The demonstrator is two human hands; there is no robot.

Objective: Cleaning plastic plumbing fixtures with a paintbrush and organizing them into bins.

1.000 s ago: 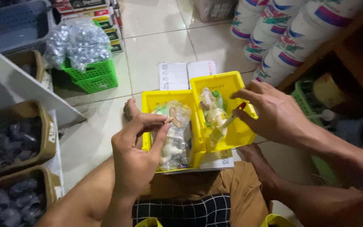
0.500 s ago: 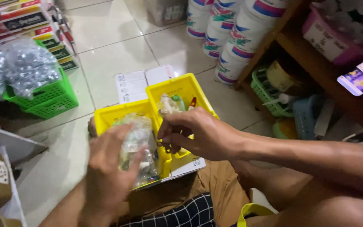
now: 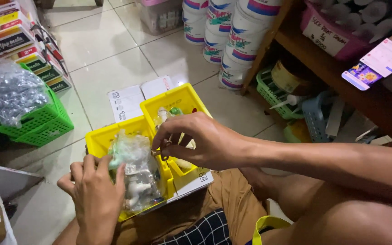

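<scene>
A small brass fitting (image 3: 162,152) is pinched between thumb and fingertips of the right hand (image 3: 200,140), above the two yellow bins (image 3: 97,140). The left hand (image 3: 94,193) is closed on a clear bag of white plastic taps (image 3: 137,174), which is judged light, soft and slippery; its gathered top is the best place to hold

Two bare hands low and close together

The left hand (image 3: 95,195) comes up from the bottom edge, back to the camera, fingers curled forward and spread a little. The right hand (image 3: 196,143) reaches in from the right on a long bare forearm, wrist bent, thumb and fingertips pinched together, pointing down and left.
</scene>
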